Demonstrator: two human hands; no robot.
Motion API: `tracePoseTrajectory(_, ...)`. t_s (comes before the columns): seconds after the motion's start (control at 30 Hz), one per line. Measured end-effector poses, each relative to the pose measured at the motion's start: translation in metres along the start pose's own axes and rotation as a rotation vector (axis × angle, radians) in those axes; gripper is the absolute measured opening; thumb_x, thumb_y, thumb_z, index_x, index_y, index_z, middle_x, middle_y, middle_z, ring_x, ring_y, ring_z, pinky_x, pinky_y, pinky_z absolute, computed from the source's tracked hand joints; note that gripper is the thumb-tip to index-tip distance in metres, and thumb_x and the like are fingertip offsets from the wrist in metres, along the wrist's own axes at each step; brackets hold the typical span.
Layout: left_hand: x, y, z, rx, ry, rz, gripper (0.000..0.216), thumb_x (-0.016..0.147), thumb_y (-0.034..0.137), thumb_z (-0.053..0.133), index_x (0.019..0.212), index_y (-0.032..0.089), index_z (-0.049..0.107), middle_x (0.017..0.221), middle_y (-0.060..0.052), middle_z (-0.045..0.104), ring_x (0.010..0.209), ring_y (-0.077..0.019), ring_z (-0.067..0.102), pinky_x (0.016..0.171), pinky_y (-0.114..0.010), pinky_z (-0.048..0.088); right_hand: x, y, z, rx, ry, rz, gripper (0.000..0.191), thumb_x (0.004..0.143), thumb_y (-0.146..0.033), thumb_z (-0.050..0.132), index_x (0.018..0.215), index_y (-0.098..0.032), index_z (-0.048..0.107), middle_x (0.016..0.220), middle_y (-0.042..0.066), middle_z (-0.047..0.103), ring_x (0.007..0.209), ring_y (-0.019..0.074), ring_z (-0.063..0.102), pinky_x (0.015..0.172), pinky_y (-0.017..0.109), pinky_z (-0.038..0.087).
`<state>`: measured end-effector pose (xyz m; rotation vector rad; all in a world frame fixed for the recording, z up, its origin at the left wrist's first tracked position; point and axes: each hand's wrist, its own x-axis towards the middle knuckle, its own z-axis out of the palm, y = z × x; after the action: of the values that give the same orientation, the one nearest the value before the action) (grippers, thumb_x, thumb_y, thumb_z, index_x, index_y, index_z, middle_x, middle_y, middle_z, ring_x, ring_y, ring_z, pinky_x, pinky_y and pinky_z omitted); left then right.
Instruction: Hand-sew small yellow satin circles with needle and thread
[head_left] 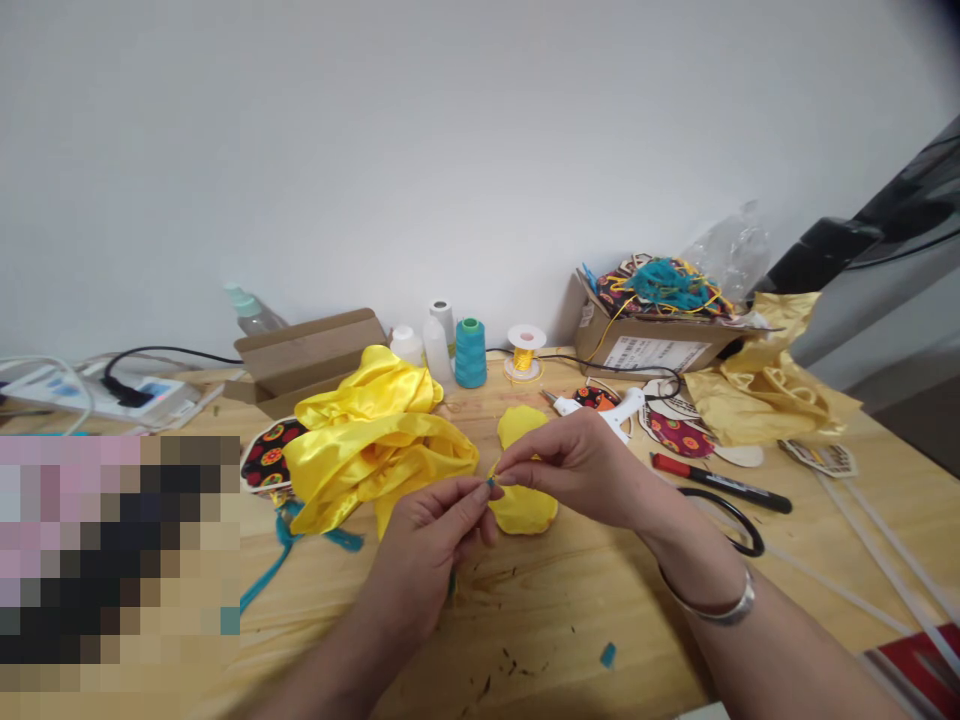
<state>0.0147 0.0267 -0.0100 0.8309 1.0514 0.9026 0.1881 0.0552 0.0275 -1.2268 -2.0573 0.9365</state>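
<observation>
Both my hands meet over the middle of the table. My left hand (442, 520) is closed, pinching a small teal tassel-like piece (491, 482) between thumb and fingertips; a bit of teal also shows below the fingers. My right hand (566, 468) pinches a thin yellow cord (493, 468) at the top of that piece. Beneath and behind the fingertips lies a flat yellow cut-out (529, 512). To the left is a heap of shiny yellow satin fabric (375, 440), beside a patterned piece (271, 458) with teal threads (281, 545).
Along the wall stand a cardboard box (315, 350), white bottles (435, 348), a teal thread cone (470, 355), a yellow cord spool (525, 350) and a filled box (652, 345). At right lie a white glue gun (600, 408), a marker (720, 483) and gold fabric (772, 395).
</observation>
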Motion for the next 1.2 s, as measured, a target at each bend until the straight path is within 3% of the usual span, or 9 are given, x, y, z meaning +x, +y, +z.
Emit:
tracePoseTrajectory(0.17,0.0,-0.002,-0.001,0.089,-0.039,0.053,0.023,0.075,0.034,0.066,0.063,0.014,0.066,0.048,0.004,0.046,0.045,-0.0049,0.032,0.042,-0.018,0.02,0.004,0.006,0.001,0.022,0.053,-0.066,0.013,0.079,-0.026,0.064,0.078,-0.019,0.074,0.063,-0.001,0.067,0.056,0.0083,0.051,0.052,0.02,0.034)
tracePoseTrajectory(0.33,0.0,-0.004,-0.003,0.189,-0.1,0.093,0.022,0.078,0.034,0.062,0.066,0.016,0.067,0.051,0.003,0.047,0.047,-0.0067,0.034,0.044,-0.02,0.022,0.008,0.013,0.001,0.098,0.068,-0.081,0.014,0.079,-0.026,0.064,0.072,-0.016,0.07,0.061,-0.002,0.062,0.058,0.008,0.049,0.054,0.02,0.036)
tracePoseTrajectory(0.47,0.0,-0.004,-0.003,0.242,-0.104,0.111,0.028,0.078,0.035,0.061,0.057,0.016,0.063,0.052,0.002,0.049,0.046,-0.0075,0.032,0.042,-0.021,0.019,0.01,0.016,0.0,0.212,0.044,-0.039,0.016,0.077,-0.029,0.065,0.071,-0.015,0.069,0.061,-0.002,0.061,0.058,0.0085,0.048,0.053,0.02,0.037)
tracePoseTrajectory(0.63,-0.001,-0.002,-0.003,0.249,-0.128,0.082,0.031,0.077,0.039,0.061,0.056,0.017,0.062,0.053,0.002,0.048,0.045,-0.0075,0.03,0.042,-0.022,0.018,0.015,0.022,0.004,0.323,0.062,-0.01,0.014,0.073,-0.027,0.069,0.068,-0.015,0.069,0.063,0.0,0.061,0.061,0.01,0.05,0.057,0.022,0.039)
tracePoseTrajectory(0.83,-0.004,-0.001,-0.002,0.23,-0.174,0.009,0.025,0.075,0.038,0.064,0.061,0.018,0.066,0.05,0.002,0.052,0.042,-0.0069,0.033,0.042,-0.021,0.02,0.017,0.021,0.01,0.563,-0.009,-0.01,0.012,0.067,-0.028,0.074,0.066,-0.016,0.071,0.067,0.001,0.063,0.066,0.0112,0.053,0.062,0.025,0.043)
tracePoseTrajectory(0.93,-0.004,-0.002,-0.002,0.172,-0.194,-0.006,0.022,0.073,0.037,0.066,0.065,0.017,0.068,0.049,0.002,0.053,0.042,-0.0066,0.033,0.041,-0.02,0.02,0.017,0.022,0.013,0.634,-0.045,0.069,0.016,0.064,-0.031,0.075,0.066,-0.016,0.071,0.068,0.001,0.064,0.063,0.0106,0.054,0.06,0.024,0.044)
tracePoseTrajectory(1.07,-0.001,-0.002,-0.003,0.022,-0.164,0.001,0.021,0.072,0.037,0.068,0.067,0.016,0.068,0.048,0.003,0.051,0.041,-0.0047,0.03,0.039,-0.018,0.018,0.019,0.03,0.016,0.698,-0.167,0.221,0.024,0.064,-0.036,0.075,0.067,-0.013,0.07,0.062,0.0,0.062,0.053,0.0077,0.051,0.052,0.022,0.041)
tracePoseTrajectory(1.2,0.002,0.001,-0.003,-0.04,-0.041,0.06,0.019,0.072,0.033,0.068,0.064,0.015,0.065,0.051,0.004,0.049,0.042,-0.0035,0.028,0.039,-0.016,0.018,0.018,0.034,0.017,0.683,-0.212,0.256,0.027,0.068,-0.038,0.072,0.071,-0.012,0.07,0.05,-0.004,0.053,0.047,0.0053,0.043,0.045,0.018,0.032)
